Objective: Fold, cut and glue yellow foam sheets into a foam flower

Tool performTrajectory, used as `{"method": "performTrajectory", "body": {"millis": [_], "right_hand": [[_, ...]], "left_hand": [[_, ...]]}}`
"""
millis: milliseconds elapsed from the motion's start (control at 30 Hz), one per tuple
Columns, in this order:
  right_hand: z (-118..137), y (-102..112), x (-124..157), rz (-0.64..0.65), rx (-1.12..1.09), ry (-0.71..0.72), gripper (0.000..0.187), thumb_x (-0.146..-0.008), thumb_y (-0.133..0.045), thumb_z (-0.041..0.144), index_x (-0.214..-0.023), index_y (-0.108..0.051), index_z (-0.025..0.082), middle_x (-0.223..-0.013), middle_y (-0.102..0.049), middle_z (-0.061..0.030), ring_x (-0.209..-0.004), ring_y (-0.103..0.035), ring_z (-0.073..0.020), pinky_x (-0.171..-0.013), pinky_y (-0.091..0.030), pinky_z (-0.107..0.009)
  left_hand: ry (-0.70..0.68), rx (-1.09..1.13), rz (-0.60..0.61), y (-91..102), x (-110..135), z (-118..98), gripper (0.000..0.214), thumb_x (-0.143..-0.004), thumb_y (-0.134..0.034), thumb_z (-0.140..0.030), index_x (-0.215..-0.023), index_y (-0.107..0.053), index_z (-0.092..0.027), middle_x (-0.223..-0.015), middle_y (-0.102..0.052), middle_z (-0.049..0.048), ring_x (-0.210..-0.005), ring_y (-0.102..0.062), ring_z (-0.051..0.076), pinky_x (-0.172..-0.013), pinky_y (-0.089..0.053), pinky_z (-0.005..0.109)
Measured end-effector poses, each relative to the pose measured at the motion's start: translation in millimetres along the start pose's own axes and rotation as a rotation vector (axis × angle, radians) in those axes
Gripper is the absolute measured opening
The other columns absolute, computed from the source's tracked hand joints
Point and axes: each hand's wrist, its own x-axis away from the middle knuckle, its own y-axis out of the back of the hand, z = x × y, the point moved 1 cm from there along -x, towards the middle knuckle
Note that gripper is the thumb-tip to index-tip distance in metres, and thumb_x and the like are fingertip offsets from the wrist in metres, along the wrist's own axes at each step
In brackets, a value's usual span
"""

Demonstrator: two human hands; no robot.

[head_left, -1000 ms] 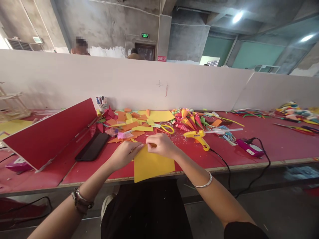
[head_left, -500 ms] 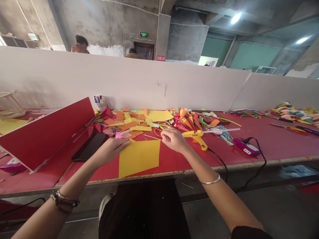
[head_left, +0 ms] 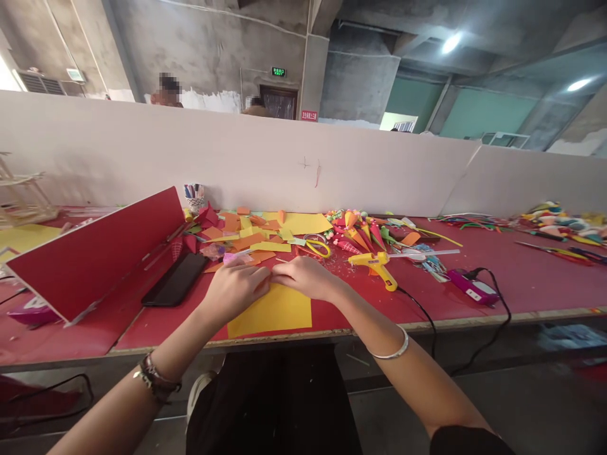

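Observation:
A sheet of yellow paper (head_left: 272, 316) lies on the red tabletop, by the front edge. My left hand (head_left: 234, 285) is closed at the paper's upper left part, fingers bent over its far edge. My right hand (head_left: 308, 277) comes in from the right, its fingertips pinched on the same far edge and meeting the left fingers. Both hands hide that edge, so I cannot see whether it is folded. The tip of a thin stick (head_left: 281, 260) shows just beyond my right fingers. Scissors with yellow handles (head_left: 318, 250) lie behind the right hand.
Paper scraps (head_left: 246, 240) and small coloured cones (head_left: 363, 230) cover the back. A yellow glue gun (head_left: 379, 265) lies at right, its cord running to a purple power strip (head_left: 472, 287). At left are a black phone (head_left: 174, 281) and a red board (head_left: 104, 253).
My right hand has moved left and down onto the paper's far edge. My left hand has shifted right along it, and the fingers now meet. The scissors are uncovered.

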Motion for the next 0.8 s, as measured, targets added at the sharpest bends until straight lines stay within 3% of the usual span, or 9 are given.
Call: {"method": "performTrajectory", "body": {"millis": [100, 200, 267, 333, 400, 467, 633, 700, 800], "right_hand": [[-7, 0, 3, -0.003, -0.128, 0.012, 0.028, -0.086, -0.04, 0.031, -0.067, -0.054, 0.016, -0.053, -0.043, 0.0039, -0.051, -0.039, -0.0072, -0.052, -0.024, -0.019], [-24, -1, 13, -0.007, -0.278, -0.051, 0.028, -0.086, -0.039, 0.033, -0.068, -0.052, 0.016, -0.057, -0.045, 0.004, -0.054, -0.039, -0.0072, -0.054, -0.026, -0.019], [-38, -2, 21, -0.037, -0.358, -0.137, 0.029, -0.085, -0.038, 0.037, -0.067, -0.05, 0.016, -0.057, -0.041, 0.0045, -0.053, -0.036, -0.0072, -0.052, -0.026, -0.019], [-49, -6, 27, -0.073, -0.419, -0.215, 0.032, -0.084, -0.037, 0.04, -0.065, -0.047, 0.017, -0.055, -0.034, 0.0054, -0.05, -0.032, -0.0071, -0.049, -0.024, -0.02], [-57, -12, 30, -0.115, -0.473, -0.259, 0.033, -0.083, -0.036, 0.043, -0.066, -0.045, 0.017, -0.056, -0.032, 0.0054, -0.051, -0.031, -0.0073, -0.048, -0.024, -0.02], [-61, -19, 30, -0.15, -0.5, -0.279, 0.032, -0.083, -0.036, 0.043, -0.068, -0.045, 0.017, -0.059, -0.036, 0.0046, -0.052, -0.034, -0.0082, -0.05, -0.027, -0.021], [-46, -26, 31, -0.374, -0.249, -0.385, 0.023, -0.08, -0.043, 0.041, -0.083, -0.049, 0.019, -0.074, -0.05, -0.0012, -0.069, -0.047, -0.0145, -0.063, -0.038, -0.027], [-31, -23, 32, -0.483, -0.104, -0.341, 0.033, -0.072, -0.055, 0.042, -0.095, -0.045, 0.019, -0.089, -0.051, -0.0056, -0.086, -0.047, -0.019, -0.076, -0.038, -0.033], [-9, -24, 30, -0.327, -0.145, -0.132, 0.044, -0.066, -0.062, 0.045, -0.095, -0.041, 0.02, -0.1, -0.047, -0.0071, -0.096, -0.044, -0.02, -0.081, -0.039, -0.032]], "left_hand": [[0.039, -0.04, -0.019, -5.8, 4, 9, 0.022, -0.074, -0.043, -0.019, -0.056, -0.056, -0.019, -0.045, -0.054, -0.0011, -0.045, -0.049, 0.012, -0.051, -0.032, 0.023], [0.245, 0.007, 0.08, -14.2, 19, 30, 0.02, -0.072, -0.043, -0.023, -0.057, -0.056, -0.019, -0.044, -0.052, 0.0003, -0.046, -0.048, 0.014, -0.049, -0.03, 0.024], [0.464, 0.188, 0.172, -20.0, 30, 42, 0.021, -0.072, -0.042, -0.026, -0.058, -0.055, -0.018, -0.047, -0.052, 0.0007, -0.046, -0.048, 0.014, -0.048, -0.032, 0.023], [0.591, 0.614, 0.266, -25.2, 37, 45, 0.026, -0.077, -0.037, -0.03, -0.065, -0.055, -0.017, -0.058, -0.057, 0.0019, -0.049, -0.05, 0.012, -0.051, -0.037, 0.023], [0.586, 1.066, 0.352, -28.3, 40, 39, 0.034, -0.082, -0.031, -0.037, -0.076, -0.057, -0.015, -0.072, -0.062, 0.0044, -0.058, -0.055, 0.013, -0.059, -0.043, 0.024], [0.518, 1.304, 0.424, -29.7, 38, 28, 0.036, -0.082, -0.036, -0.042, -0.078, -0.058, -0.014, -0.074, -0.062, 0.0049, -0.065, -0.056, 0.014, -0.065, -0.044, 0.026], [0.602, 1.3, 0.413, -33.5, 31, 11, 0.036, -0.078, -0.046, -0.043, -0.061, -0.058, -0.013, -0.057, -0.056, 0.0004, -0.054, -0.049, 0.01, -0.056, -0.041, 0.022], [0.624, 1.28, 0.397, -33.4, 29, 8, 0.037, -0.078, -0.046, -0.043, -0.061, -0.059, -0.013, -0.055, -0.056, 0.0001, -0.052, -0.048, 0.009, -0.053, -0.039, 0.021], [0.583, 1.275, 0.402, -30.0, 27, 3, 0.036, -0.078, -0.047, -0.042, -0.063, -0.06, -0.013, -0.058, -0.058, 0.0006, -0.054, -0.049, 0.01, -0.055, -0.04, 0.021]]}}
